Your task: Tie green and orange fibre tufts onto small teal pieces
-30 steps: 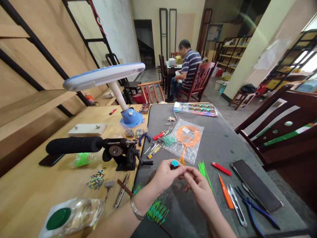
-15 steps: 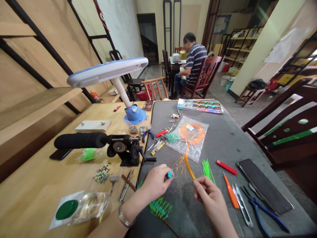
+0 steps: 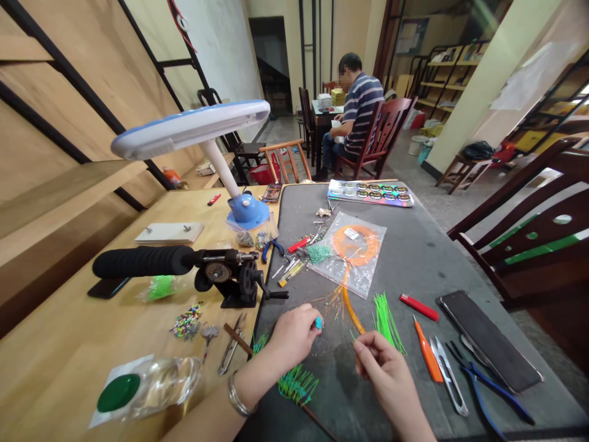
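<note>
1. Right now the turquoise bead piece (image 3: 318, 321) sits pinched at the fingertips of the left hand (image 3: 292, 336), lifted just above the grey mat (image 3: 414, 258) near the near edge of the table
2. Thumb and forefinger of that hand are closed on it, with the other fingers curled under; a bangle shows on the wrist
3. It looks tiny and light, hard in the beads but probably loose and fragile where they are strung, so a soft pinch across its sides seems the safest hold
4. The right hand (image 3: 384, 374) hovers just to the right, apart from the left, with its fingertips pressed together; whether a fine thread lies between them is too small to tell
5. Between and just beyond the hands an orange strand (image 3: 352, 313) trails out of a clear plastic bag (image 3: 354, 255), which lies farther off on the mat
6. A bundle of green wires (image 3: 386, 319) lies just right of the strand, and a teal fringe (image 3: 297, 387) lies under the left wrist
7. Farther right lie a red lighter (image 3: 418, 307), an orange-handled tool (image 3: 426, 356), snips (image 3: 448, 374), blue pliers (image 3: 488, 393) and a phone (image 3: 490, 341)
8. To the left, on the wooden top, stands a hand-crank tool (image 3: 221, 279), with a pile of mixed beads (image 3: 186, 322) nearer and a lamp (image 3: 191, 129) above
9. Far off, a person in a striped shirt (image 3: 361, 104) sits at another table
</note>
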`<state>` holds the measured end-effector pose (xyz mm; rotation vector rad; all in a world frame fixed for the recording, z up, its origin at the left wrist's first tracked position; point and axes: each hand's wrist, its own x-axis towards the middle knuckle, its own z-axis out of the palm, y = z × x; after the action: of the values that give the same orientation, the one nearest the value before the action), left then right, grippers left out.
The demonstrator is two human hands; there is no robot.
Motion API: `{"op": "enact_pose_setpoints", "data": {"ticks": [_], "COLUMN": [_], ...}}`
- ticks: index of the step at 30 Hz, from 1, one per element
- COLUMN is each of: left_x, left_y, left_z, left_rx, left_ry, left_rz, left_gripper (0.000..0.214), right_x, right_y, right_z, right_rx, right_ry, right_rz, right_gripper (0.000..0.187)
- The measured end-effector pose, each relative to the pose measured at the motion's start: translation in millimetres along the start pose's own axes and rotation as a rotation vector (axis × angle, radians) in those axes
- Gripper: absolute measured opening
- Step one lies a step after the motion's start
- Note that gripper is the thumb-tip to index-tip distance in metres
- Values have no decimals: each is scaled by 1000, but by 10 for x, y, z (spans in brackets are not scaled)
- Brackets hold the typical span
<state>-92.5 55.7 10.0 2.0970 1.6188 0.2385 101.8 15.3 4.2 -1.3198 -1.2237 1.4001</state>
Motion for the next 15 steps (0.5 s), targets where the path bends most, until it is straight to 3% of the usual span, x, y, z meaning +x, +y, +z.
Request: {"op": "enact_pose_setpoints", "data": {"ticks": [6, 11, 15], "left_x": [-29, -125, -169], "left_y": [10, -31, -30], "left_z": [-34, -117, -122], "left_rx": [-121, -388, -660], "left_ry": [47, 174, 200], "left_rz": [-6, 30, -32], "left_gripper": [8, 9, 9], "right_x": [-8, -19, -13], "right_y": [2, 10, -3], "right_z": [84, 178, 245], "right_rx": [21, 64, 116], "right_ry": [-11, -25, -47], "right_rz": [30, 78, 89], "right_gripper": [36, 37, 36]}}
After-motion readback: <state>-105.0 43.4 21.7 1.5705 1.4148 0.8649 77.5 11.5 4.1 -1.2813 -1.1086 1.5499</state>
